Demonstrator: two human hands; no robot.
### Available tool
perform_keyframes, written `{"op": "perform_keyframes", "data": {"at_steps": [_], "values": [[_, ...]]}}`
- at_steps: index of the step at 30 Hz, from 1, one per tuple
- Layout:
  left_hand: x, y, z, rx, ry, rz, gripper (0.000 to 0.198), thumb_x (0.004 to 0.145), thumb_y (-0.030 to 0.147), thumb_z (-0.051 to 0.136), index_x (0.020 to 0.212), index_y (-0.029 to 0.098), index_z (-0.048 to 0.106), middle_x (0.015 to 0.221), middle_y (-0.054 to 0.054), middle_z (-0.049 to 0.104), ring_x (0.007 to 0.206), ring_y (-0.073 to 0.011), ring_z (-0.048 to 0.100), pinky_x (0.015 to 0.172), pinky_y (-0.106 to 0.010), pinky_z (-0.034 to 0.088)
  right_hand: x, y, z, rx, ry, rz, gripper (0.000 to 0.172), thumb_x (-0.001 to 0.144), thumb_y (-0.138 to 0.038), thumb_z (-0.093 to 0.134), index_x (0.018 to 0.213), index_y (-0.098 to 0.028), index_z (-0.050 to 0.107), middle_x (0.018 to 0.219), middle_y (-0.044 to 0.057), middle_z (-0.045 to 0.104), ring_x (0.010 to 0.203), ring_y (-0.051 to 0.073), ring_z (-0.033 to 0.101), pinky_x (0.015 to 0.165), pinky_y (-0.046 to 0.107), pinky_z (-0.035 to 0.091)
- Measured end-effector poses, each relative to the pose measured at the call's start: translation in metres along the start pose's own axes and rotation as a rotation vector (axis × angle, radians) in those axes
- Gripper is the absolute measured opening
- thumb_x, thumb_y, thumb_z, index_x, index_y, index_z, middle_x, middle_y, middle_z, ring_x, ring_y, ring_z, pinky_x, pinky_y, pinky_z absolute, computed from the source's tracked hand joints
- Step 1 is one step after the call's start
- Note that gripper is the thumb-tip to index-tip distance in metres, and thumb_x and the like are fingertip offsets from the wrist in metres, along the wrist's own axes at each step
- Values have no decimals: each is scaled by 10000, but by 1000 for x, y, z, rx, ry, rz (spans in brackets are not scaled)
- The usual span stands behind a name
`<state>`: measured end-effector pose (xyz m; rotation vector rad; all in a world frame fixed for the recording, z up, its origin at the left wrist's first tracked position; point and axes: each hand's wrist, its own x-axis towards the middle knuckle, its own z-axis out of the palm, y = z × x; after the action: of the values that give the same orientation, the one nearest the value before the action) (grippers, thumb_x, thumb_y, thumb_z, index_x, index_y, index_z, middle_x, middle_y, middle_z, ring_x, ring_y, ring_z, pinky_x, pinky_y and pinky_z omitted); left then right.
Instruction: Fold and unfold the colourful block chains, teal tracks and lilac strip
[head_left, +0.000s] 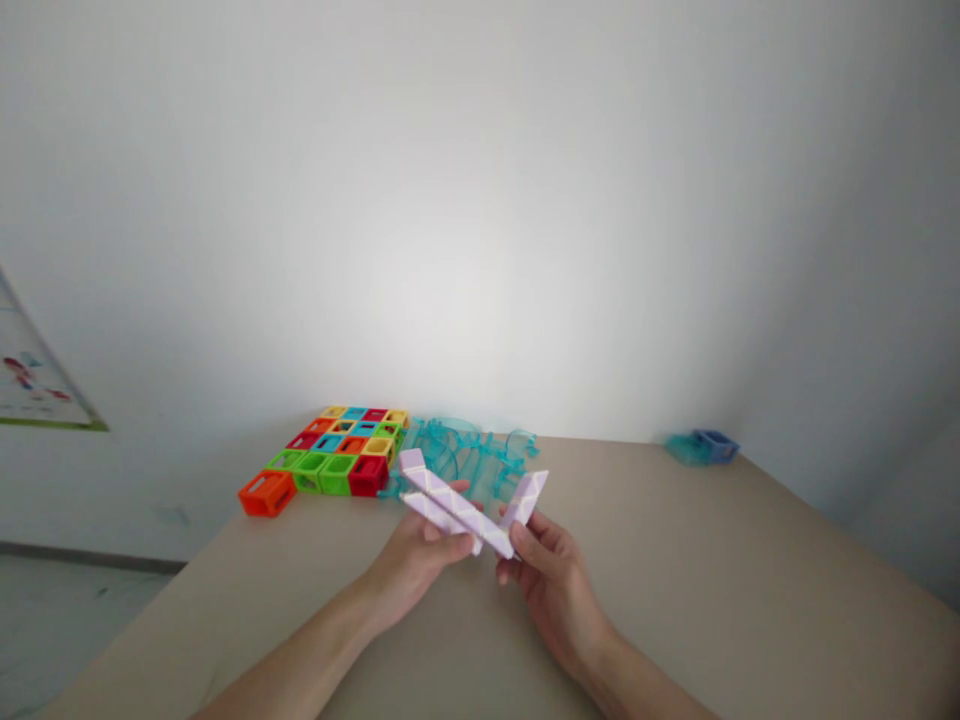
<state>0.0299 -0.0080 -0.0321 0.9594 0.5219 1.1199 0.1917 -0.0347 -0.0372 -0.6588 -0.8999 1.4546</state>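
Note:
A pale purple and white snake puzzle point(459, 508) is held between my two hands above the table. It is folded into two long parallel bars on the left and a short arm slanting up on the right. Closed round the lower bar is my left hand point(421, 550), its thumb on top and fingertips showing behind. My right hand point(546, 565) pinches the bend at the right end, where the short arm rises. Parts of the fingers of both hands are hidden by the puzzle.
Behind the puzzle lie translucent teal plastic pieces point(480, 462). Left of them, coloured hollow cubes point(322, 472) form a flat block, with an orange cube point(268, 494) at its near corner. A blue cube point(716, 447) and a teal piece point(686, 449) sit far right on the table point(675, 580), against the wall.

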Motion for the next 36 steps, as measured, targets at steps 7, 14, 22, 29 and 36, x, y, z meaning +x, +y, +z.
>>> {"op": "perform_keyframes", "data": {"at_steps": [7,14,22,29,36], "values": [[-1,-4,18,38,4,-36,239,753,268,738,918,112,664,862,-89,682,736,-166,634,711,-325,523,0,0,2,-132,91,-82,264,690,-319,785,864,-161,665,746,17,646,633,138,565,563,249,468],[-5,-1,16,-67,29,68,302,659,240,809,913,150,673,889,-65,701,812,-165,644,732,-267,519,-11,0,6,-410,6,-234,264,751,-312,738,961,-185,641,945,68,681,779,188,625,703,309,519],[-7,0,15,-80,4,1,381,588,329,847,873,117,709,818,-67,698,742,-163,629,658,-255,509,-24,1,7,-730,-111,-590,219,805,-161,658,1014,-201,607,962,71,641,870,200,637,756,315,537],[-7,3,17,-76,74,-40,435,501,394,880,767,94,713,719,-61,690,604,-115,599,561,-205,469,-31,-19,16,-949,-373,-858,514,777,-59,589,1256,-217,497,1031,94,609,947,210,601,832,327,518],[-3,-1,12,-2,81,30,374,610,434,813,717,109,663,614,-23,625,550,-104,553,525,-200,420,-30,-17,11,-1119,-407,-878,497,811,-19,532,1259,-234,554,1097,105,515,944,197,552,782,313,500]]}}
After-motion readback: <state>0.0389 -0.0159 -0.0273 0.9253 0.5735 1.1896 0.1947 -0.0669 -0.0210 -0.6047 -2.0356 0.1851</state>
